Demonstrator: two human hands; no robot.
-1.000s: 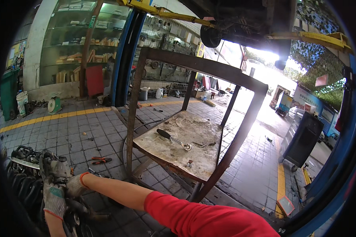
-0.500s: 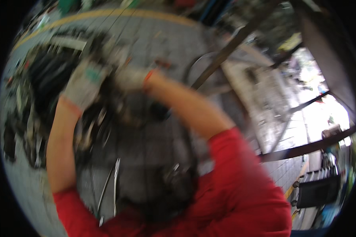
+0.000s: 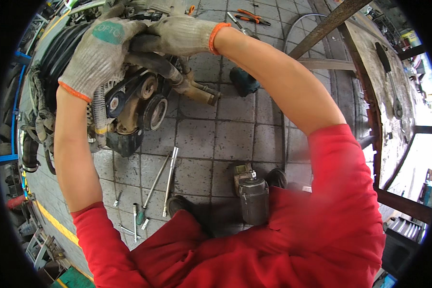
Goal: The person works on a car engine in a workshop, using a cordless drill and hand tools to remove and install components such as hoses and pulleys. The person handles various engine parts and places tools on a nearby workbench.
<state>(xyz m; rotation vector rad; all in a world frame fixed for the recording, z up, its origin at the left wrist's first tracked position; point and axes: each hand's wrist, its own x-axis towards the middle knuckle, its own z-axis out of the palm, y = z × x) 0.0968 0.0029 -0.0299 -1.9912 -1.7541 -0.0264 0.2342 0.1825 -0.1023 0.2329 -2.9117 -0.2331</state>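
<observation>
Left hand (image 3: 98, 55) and right hand (image 3: 183, 34), both gloved, are close together at the upper end of the engine (image 3: 128, 113), fingers hidden, so whether either one grips anything, can't tell! Dark hose (image 3: 154, 64) just below the right hand, a round pulley (image 3: 156, 113) under that. On the tiles (image 3: 193, 137), a long metal bar (image 3: 170, 180) lies near the engine; orange-handled pliers (image 3: 257, 19) rest beyond, and a ratchet (image 3: 383, 57) lies over on the worn tabletop (image 3: 370, 72).

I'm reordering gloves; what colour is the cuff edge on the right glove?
The cuff edge is orange, clearest in the head view.
</observation>
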